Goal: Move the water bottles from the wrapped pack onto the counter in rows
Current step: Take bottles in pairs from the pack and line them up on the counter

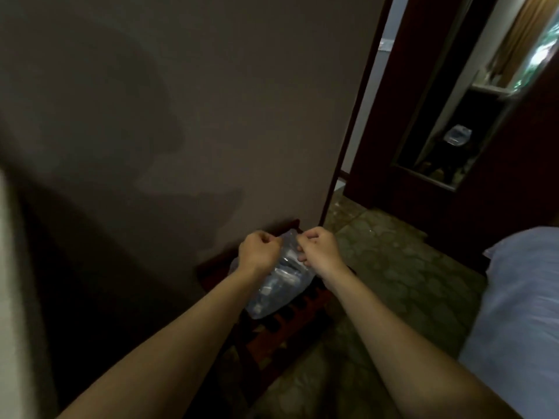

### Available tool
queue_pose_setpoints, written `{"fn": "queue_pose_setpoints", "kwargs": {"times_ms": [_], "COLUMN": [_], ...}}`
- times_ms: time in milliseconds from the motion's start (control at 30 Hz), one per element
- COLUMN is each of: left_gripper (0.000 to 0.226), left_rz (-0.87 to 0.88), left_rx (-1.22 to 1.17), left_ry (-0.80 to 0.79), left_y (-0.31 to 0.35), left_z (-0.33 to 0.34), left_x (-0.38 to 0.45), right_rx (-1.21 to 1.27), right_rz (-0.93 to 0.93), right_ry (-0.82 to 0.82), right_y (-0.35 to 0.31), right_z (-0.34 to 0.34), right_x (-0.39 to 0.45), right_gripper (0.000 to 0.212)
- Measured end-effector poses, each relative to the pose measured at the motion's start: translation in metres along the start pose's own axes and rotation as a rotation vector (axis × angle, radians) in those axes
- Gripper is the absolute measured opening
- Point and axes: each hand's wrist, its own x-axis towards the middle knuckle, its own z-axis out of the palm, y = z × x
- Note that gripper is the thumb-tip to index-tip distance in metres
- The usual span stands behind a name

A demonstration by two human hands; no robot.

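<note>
A pack of water bottles (278, 285) in clear plastic wrap rests on a low dark red slatted rack (290, 322) by the wall. Blue-and-white bottle labels show through the film. My left hand (260, 252) is clenched on the wrap at the pack's upper left. My right hand (317, 249) is clenched on the wrap at its upper right, a little apart from the left. The plastic is stretched between both fists. No counter is in view.
A plain wall (181, 116) stands close ahead and to the left. A dark wooden door frame (348, 131) and a mirror (447, 140) lie to the right. Patterned green carpet (393, 267) covers the floor. A white-sheeted bed (520, 313) fills the right edge.
</note>
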Motion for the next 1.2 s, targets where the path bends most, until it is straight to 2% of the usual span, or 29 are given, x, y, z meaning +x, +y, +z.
{"fn": "queue_pose_setpoints", "kwargs": {"times_ms": [167, 300, 567, 667, 767, 967, 1200], "left_gripper": [0.019, 0.027, 0.029, 0.031, 0.028, 0.023, 0.033], "left_rz": [-0.102, -0.181, -0.329, -0.357, -0.399, -0.468, -0.685], "left_rx": [-0.029, -0.035, 0.003, 0.063, 0.099, 0.195, 0.384], "left_ry": [-0.021, -0.036, -0.007, -0.004, -0.041, -0.136, -0.201], "left_y": [-0.021, -0.035, -0.067, -0.081, -0.096, -0.137, -0.210], "left_z": [0.033, 0.057, 0.079, 0.086, 0.100, 0.142, 0.204], "left_x": [0.075, 0.126, 0.190, 0.212, 0.234, 0.279, 0.317], "right_rx": [-0.070, -0.153, -0.252, -0.299, -0.317, -0.475, -0.575], "right_rz": [0.091, 0.190, 0.287, 0.307, 0.380, 0.392, 0.384], "right_ry": [-0.052, -0.153, -0.322, -0.353, -0.403, -0.585, -0.820], "right_y": [0.024, 0.044, 0.087, 0.106, 0.132, 0.196, 0.280], "right_z": [0.003, 0.012, 0.037, 0.048, 0.059, 0.090, 0.135], "right_x": [0.070, 0.123, 0.207, 0.239, 0.265, 0.316, 0.359], "right_gripper": [0.011, 0.010, 0.022, 0.030, 0.025, 0.032, 0.036]}}
